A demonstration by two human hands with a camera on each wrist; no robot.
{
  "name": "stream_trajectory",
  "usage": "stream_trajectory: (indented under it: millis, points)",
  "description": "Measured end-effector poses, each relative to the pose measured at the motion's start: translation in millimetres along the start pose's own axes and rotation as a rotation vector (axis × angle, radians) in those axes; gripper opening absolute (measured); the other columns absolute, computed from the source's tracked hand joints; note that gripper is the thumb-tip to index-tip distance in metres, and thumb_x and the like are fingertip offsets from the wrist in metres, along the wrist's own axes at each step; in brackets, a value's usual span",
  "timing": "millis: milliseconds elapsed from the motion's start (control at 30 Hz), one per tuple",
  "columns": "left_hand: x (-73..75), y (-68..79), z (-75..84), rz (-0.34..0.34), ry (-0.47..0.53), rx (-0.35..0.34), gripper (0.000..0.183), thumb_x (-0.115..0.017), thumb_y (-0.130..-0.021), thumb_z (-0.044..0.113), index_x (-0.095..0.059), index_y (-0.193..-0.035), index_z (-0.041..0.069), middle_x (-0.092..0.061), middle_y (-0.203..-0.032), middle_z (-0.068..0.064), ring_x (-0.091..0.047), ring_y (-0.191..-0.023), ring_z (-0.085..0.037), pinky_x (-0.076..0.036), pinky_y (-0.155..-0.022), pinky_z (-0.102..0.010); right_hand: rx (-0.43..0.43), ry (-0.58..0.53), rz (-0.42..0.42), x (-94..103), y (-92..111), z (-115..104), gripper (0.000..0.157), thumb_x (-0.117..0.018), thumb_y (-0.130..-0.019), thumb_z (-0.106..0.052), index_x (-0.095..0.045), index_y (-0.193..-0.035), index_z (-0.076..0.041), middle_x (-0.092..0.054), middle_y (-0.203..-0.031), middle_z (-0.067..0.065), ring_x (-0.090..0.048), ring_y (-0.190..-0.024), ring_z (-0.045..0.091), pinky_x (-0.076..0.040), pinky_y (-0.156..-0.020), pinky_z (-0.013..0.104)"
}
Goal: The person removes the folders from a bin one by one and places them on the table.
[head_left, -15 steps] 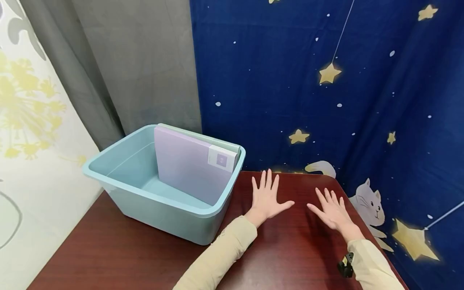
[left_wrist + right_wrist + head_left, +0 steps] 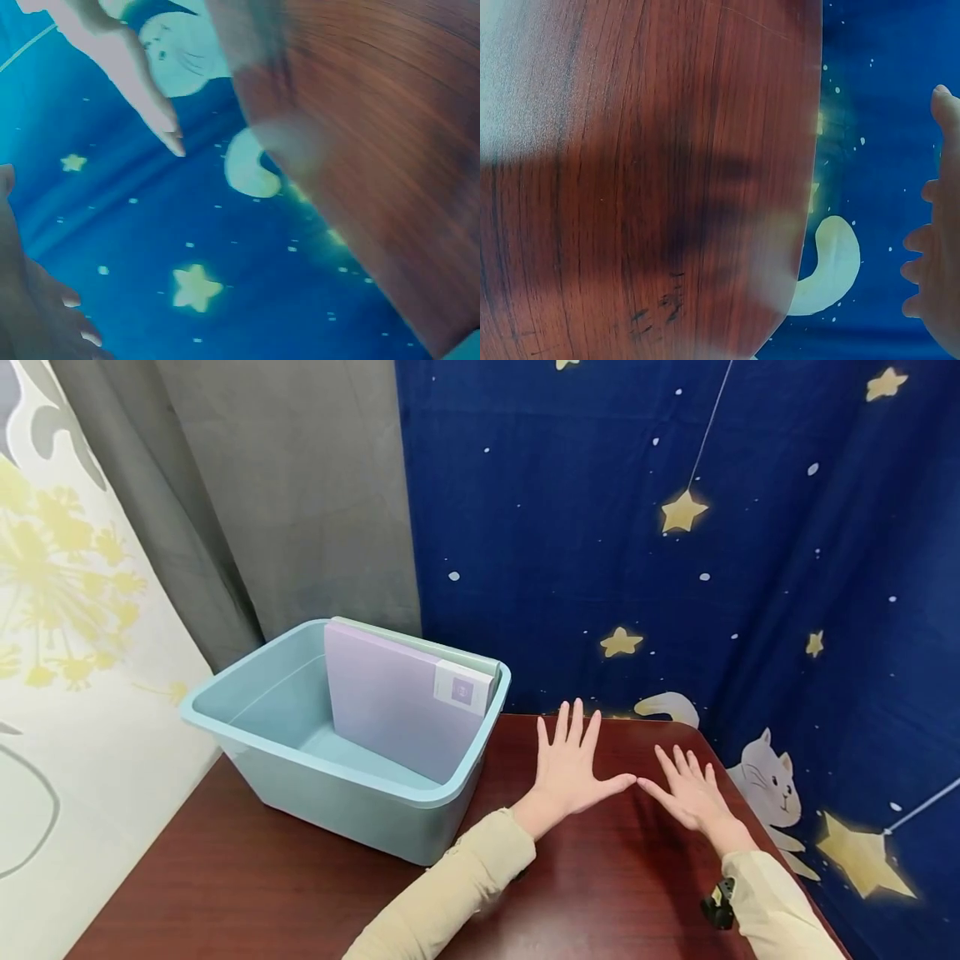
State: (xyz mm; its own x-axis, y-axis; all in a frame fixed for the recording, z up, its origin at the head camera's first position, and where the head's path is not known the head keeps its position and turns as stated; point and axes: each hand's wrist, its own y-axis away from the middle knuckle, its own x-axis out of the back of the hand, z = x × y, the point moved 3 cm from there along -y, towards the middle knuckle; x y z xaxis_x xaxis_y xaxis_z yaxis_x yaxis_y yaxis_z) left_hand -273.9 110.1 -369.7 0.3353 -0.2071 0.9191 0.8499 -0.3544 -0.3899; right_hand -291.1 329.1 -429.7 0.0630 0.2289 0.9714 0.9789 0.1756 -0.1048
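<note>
My left hand [image 2: 568, 774] is held out over the table with its fingers straight and spread, holding nothing. My right hand [image 2: 694, 800] is likewise empty, fingers straight, near the table's right edge. The tips of the two thumbs meet or nearly meet in the head view. Left of my hands stands a light blue plastic tub [image 2: 322, 760]. Inside it a flat lilac box [image 2: 390, 702] with a white label leans upright against the right wall. Behind that shows the top edge of a pale green flat item [image 2: 420, 645], mostly hidden.
The dark red-brown wooden table [image 2: 285, 885] has a rounded far right corner. A blue curtain [image 2: 540, 527] with stars and a cat hangs behind and to the right. Grey cloth [image 2: 300, 485] and a white patterned curtain [image 2: 67, 652] hang at the left. A small black device [image 2: 718, 903] sits on my right wrist.
My left hand has moved right and slightly up, bringing its thumb to the right thumb. The right hand has barely moved. The tub and its contents stay put.
</note>
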Motion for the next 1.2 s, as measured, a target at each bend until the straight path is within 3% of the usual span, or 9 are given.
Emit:
stream_trajectory:
  millis: [300, 600, 900, 1000, 1200]
  points:
    - [44.6, 6.6, 12.4, 0.041, 0.065, -0.011, 0.096, -0.031, -0.073, 0.08, -0.014, -0.147, 0.02, -0.006, -0.152, -0.007, 0.006, -0.139, -0.024, -0.009, -0.107, -0.054, 0.011, 0.008, -0.001, 0.7, 0.7, 2.2, 0.079, -0.038, -0.089, -0.056, -0.023, -0.141, 0.002, -0.014, -0.141, 0.037, -0.011, -0.128, 0.055, -0.002, -0.098, 0.068]
    - [91.6, 9.2, 0.5, 0.015, 0.152, 0.03, 0.096, -0.034, -0.073, 0.08, -0.013, -0.147, 0.021, -0.001, -0.153, -0.007, 0.011, -0.139, -0.023, -0.004, -0.108, -0.053, -0.01, -0.009, -0.01, 0.0, -2.9, 3.7, 0.081, -0.037, -0.088, -0.059, -0.021, -0.142, 0.0, -0.014, -0.141, 0.037, -0.009, -0.128, 0.054, 0.0, -0.097, 0.068]
    - [134.6, 20.4, -38.5, -0.086, 0.123, 0.041, 0.094, -0.034, -0.075, 0.078, -0.01, -0.147, 0.022, 0.002, -0.153, -0.008, 0.014, -0.138, -0.027, -0.002, -0.107, -0.054, -0.012, -0.02, -0.003, -0.3, -2.6, 4.3, 0.082, -0.038, -0.088, -0.059, -0.021, -0.142, 0.001, -0.013, -0.141, 0.036, -0.009, -0.129, 0.054, 0.0, -0.098, 0.066]
    - [147.5, 25.4, -54.5, -0.091, 0.119, 0.035, 0.094, -0.035, -0.075, 0.078, -0.009, -0.147, 0.023, 0.002, -0.153, -0.008, 0.012, -0.138, -0.027, -0.002, -0.107, -0.055, -0.006, -0.025, -0.002, 0.8, -3.5, 2.9, 0.082, -0.039, -0.088, -0.059, -0.021, -0.142, 0.001, -0.014, -0.141, 0.036, -0.009, -0.129, 0.054, 0.0, -0.098, 0.067]
    - [154.1, 36.1, -85.9, -0.091, 0.099, -0.027, 0.092, -0.038, -0.076, 0.075, -0.008, -0.147, 0.023, 0.004, -0.153, -0.006, 0.012, -0.138, -0.025, -0.002, -0.107, -0.055, -0.001, -0.018, -0.001, 1.0, -2.9, 1.4, 0.081, -0.039, -0.088, -0.058, -0.022, -0.142, 0.001, -0.015, -0.141, 0.036, -0.011, -0.128, 0.054, -0.002, -0.098, 0.067]
